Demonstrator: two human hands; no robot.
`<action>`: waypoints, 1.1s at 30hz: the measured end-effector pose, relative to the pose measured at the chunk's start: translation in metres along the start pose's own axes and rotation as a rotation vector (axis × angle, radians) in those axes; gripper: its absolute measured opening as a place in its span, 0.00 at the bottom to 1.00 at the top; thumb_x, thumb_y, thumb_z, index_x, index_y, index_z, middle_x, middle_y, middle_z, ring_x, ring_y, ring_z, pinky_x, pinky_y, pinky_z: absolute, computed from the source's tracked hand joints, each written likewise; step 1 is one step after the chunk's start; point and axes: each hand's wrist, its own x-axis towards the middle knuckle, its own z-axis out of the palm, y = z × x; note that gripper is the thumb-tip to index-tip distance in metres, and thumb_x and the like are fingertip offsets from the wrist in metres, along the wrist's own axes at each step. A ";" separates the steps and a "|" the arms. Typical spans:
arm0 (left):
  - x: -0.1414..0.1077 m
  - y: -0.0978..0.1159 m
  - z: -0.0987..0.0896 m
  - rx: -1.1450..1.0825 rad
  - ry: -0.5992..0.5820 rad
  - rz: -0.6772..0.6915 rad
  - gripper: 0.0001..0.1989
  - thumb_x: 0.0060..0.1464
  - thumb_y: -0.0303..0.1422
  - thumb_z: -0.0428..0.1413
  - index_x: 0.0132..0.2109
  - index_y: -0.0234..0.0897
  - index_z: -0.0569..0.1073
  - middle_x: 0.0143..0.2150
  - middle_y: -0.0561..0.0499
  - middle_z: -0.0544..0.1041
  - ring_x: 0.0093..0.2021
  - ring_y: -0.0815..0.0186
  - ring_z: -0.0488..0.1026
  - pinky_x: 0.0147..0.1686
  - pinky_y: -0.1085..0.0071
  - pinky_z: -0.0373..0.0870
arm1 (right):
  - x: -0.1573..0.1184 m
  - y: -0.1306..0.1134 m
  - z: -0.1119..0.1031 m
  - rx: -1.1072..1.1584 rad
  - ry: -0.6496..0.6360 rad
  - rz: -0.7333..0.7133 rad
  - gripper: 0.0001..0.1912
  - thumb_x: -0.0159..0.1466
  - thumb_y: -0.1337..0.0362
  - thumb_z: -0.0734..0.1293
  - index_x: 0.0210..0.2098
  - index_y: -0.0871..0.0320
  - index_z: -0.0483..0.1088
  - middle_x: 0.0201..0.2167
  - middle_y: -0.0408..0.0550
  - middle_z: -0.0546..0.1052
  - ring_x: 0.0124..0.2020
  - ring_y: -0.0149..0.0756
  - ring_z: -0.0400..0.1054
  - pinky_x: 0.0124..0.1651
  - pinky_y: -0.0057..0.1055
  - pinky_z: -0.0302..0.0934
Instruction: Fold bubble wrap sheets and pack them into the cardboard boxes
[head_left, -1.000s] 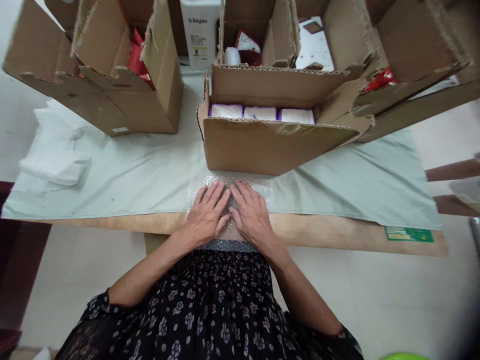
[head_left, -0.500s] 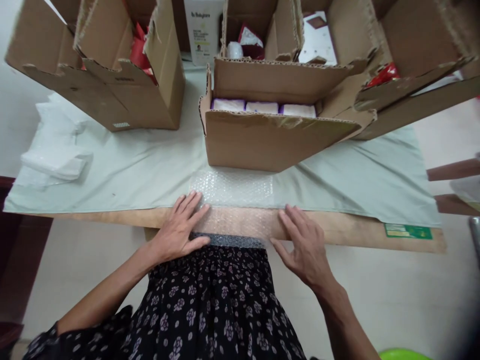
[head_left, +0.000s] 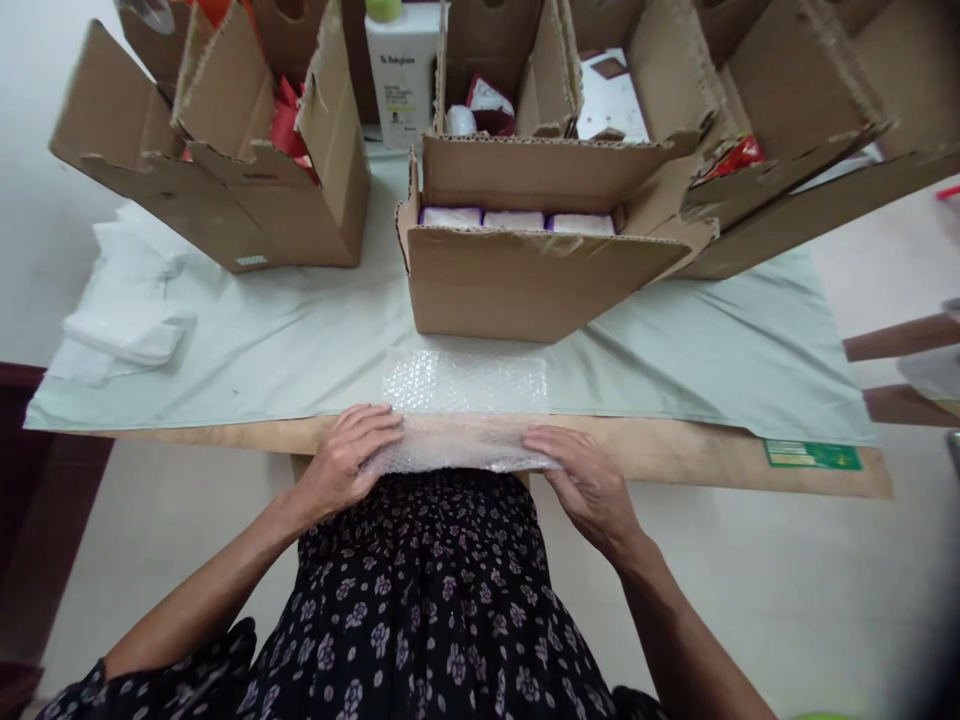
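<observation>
A clear sheet of bubble wrap lies over the green cloth and the wooden front edge of the table. Its near edge is lifted and bent at the table's edge, close to the black flowered dress. My left hand grips the sheet's left near corner, thumb below and fingers pressed together on top. At the right near corner, my right hand holds the wrap in the same way, thumb under and fingers over it.
Behind the wrap stands a cardboard box with purple-edged white packs. More open boxes and a white bottle line the back. Folded white wrap lies at the left; a green label is on the right edge.
Both hands have moved inward and closed on the near corners of the bubble wrap. Its near edge, which hung over the table's edge, is now raised. The view has shifted slightly.
</observation>
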 end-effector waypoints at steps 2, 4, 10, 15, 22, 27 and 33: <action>0.010 0.004 -0.001 -0.100 0.089 -0.101 0.10 0.66 0.28 0.55 0.49 0.40 0.81 0.48 0.47 0.86 0.53 0.57 0.82 0.57 0.55 0.77 | 0.003 -0.003 -0.001 0.028 0.068 0.125 0.16 0.71 0.65 0.68 0.57 0.49 0.75 0.47 0.47 0.84 0.49 0.41 0.80 0.55 0.43 0.75; 0.021 0.009 -0.003 -0.129 0.125 -0.266 0.08 0.66 0.31 0.56 0.43 0.38 0.81 0.40 0.48 0.86 0.42 0.61 0.82 0.45 0.63 0.78 | 0.006 -0.003 0.000 0.027 0.102 0.235 0.24 0.68 0.60 0.72 0.63 0.51 0.71 0.52 0.51 0.82 0.50 0.44 0.79 0.56 0.44 0.75; 0.047 0.007 0.001 -0.122 0.085 -0.542 0.11 0.62 0.36 0.55 0.35 0.39 0.79 0.30 0.53 0.80 0.29 0.66 0.74 0.31 0.70 0.68 | 0.020 0.006 0.016 0.143 0.136 0.438 0.26 0.70 0.56 0.67 0.65 0.55 0.67 0.35 0.46 0.80 0.37 0.39 0.77 0.49 0.42 0.74; 0.058 -0.003 0.009 0.129 0.005 -0.578 0.08 0.61 0.35 0.57 0.37 0.39 0.78 0.27 0.52 0.76 0.28 0.64 0.72 0.33 0.68 0.68 | 0.027 0.017 0.022 -0.099 0.153 0.483 0.28 0.67 0.56 0.68 0.64 0.56 0.68 0.36 0.47 0.80 0.35 0.41 0.74 0.49 0.46 0.69; 0.058 0.002 0.012 0.394 0.103 -0.389 0.20 0.65 0.32 0.55 0.61 0.34 0.73 0.42 0.44 0.80 0.40 0.57 0.77 0.43 0.62 0.76 | 0.032 0.009 0.015 -0.442 0.279 0.186 0.22 0.72 0.59 0.67 0.63 0.58 0.69 0.49 0.56 0.81 0.44 0.45 0.73 0.47 0.41 0.62; 0.060 -0.002 0.006 0.394 0.006 -0.408 0.17 0.65 0.33 0.55 0.59 0.36 0.75 0.43 0.44 0.78 0.39 0.57 0.77 0.42 0.62 0.77 | 0.040 0.006 0.014 -0.418 0.036 0.078 0.10 0.74 0.61 0.64 0.48 0.56 0.77 0.45 0.51 0.82 0.44 0.43 0.73 0.47 0.40 0.60; 0.063 -0.017 -0.003 0.423 0.015 -0.606 0.18 0.61 0.41 0.60 0.53 0.35 0.78 0.45 0.43 0.78 0.43 0.54 0.77 0.47 0.58 0.77 | 0.049 0.030 0.011 -0.537 0.103 0.281 0.20 0.73 0.52 0.64 0.54 0.58 0.76 0.51 0.57 0.81 0.47 0.50 0.72 0.47 0.44 0.61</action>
